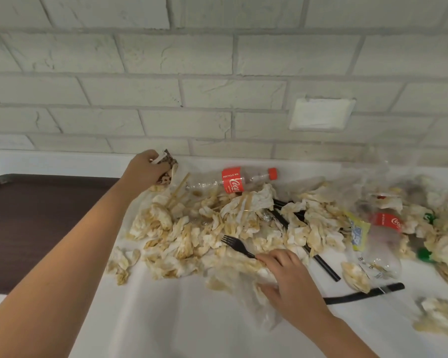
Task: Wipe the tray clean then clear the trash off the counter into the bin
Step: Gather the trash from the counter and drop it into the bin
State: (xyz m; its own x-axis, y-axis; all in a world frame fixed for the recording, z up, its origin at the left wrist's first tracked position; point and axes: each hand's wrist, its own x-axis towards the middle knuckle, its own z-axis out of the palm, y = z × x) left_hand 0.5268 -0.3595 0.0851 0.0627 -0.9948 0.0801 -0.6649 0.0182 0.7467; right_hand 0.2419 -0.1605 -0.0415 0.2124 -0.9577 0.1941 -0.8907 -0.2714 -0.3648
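Observation:
A dark brown tray (36, 215) lies on the white counter (179, 319) at the left. A heap of stained crumpled napkins (192, 233) covers the middle of the counter. My left hand (146, 167) reaches to the far edge of the heap and grips a crumpled patterned paper wrapper (169, 161). My right hand (282, 277) rests on the near side of the heap, fingers on a clear plastic bag (246, 298) and at the handle of a black plastic fork (236, 245). An empty cola bottle (233, 180) lies by the wall.
More trash lies to the right: a second cola bottle (384, 233), a yellow packet (357, 232), black straws (323, 263), a black knife (365, 293), green caps (424, 254) and a loose napkin ball (436, 315). A white brick wall (217, 73) backs the counter.

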